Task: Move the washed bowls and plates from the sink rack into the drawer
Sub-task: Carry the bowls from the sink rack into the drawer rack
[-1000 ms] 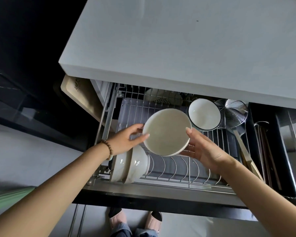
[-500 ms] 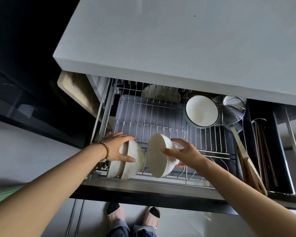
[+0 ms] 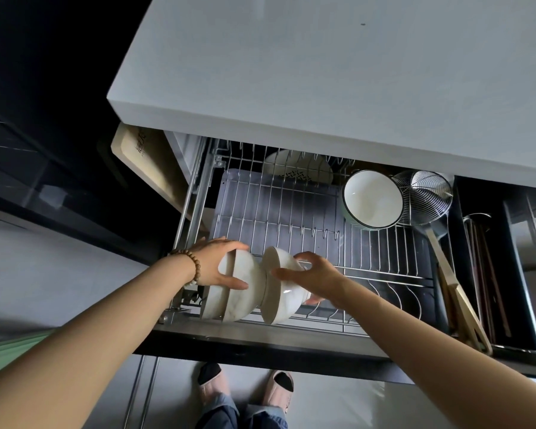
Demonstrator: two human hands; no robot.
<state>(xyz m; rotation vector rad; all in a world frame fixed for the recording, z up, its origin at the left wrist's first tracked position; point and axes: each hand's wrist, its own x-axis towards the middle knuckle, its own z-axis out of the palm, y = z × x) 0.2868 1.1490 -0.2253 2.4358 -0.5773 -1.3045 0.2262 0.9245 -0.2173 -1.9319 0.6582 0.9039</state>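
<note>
Bowls (image 3: 229, 305), two nested, are standing on edge at the left front of the drawer rack (image 3: 384, 275), the left hand (image 3: 212, 264) curling its fingers (image 3: 229, 244) and thumb around them. Just beside them the right hand (image 3: 317, 274) is clasping a marbled bowl (image 3: 283, 300), also on edge, fingers wrapped round its body. Released before it is sitting between wires, it could tip and chip against its neighbours.
</note>
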